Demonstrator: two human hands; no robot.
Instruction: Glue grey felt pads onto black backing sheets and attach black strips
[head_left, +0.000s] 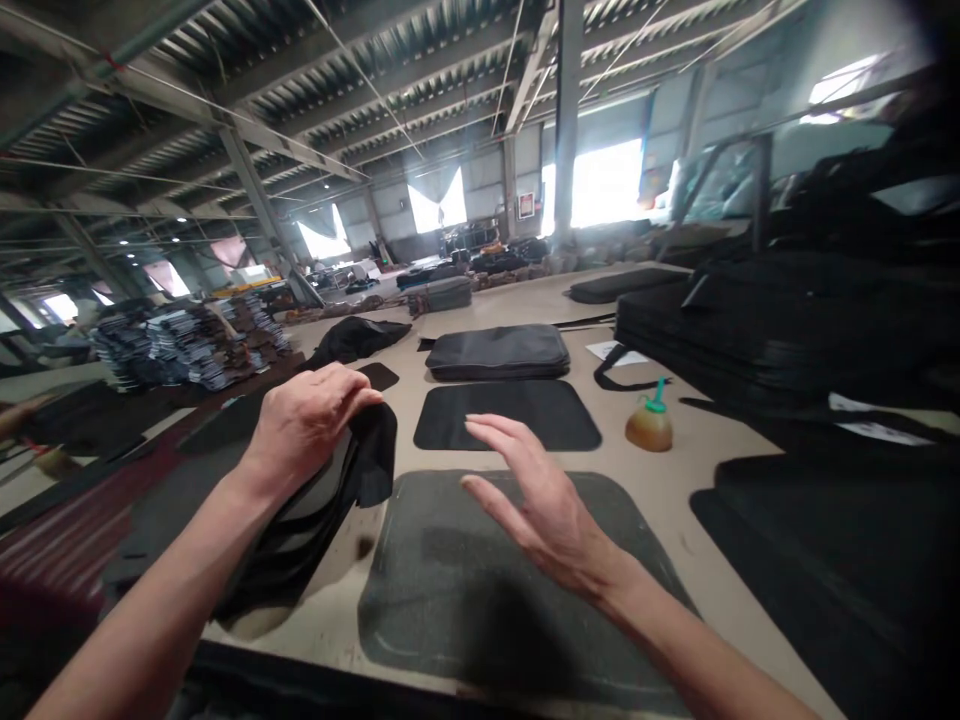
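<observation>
Gripping a black cloth piece [375, 455] between bent fingers, the left hand [319, 415] is at ten o'clock from the grey mat [461, 565] on the desk [667, 490], while the right hand [544, 500], fingers extended and holding nothing, is over that mat. A flat black panel [506, 415] lies at the mat's twelve o'clock, the amber bottle [649, 430] at one o'clock.

Both bare forearms [176, 570] are stretched forward, the left hand [309, 415] being held with its fingers [364, 390] curled, while the right hand [544, 510] is held open, thumb [491, 503] parted.
</observation>
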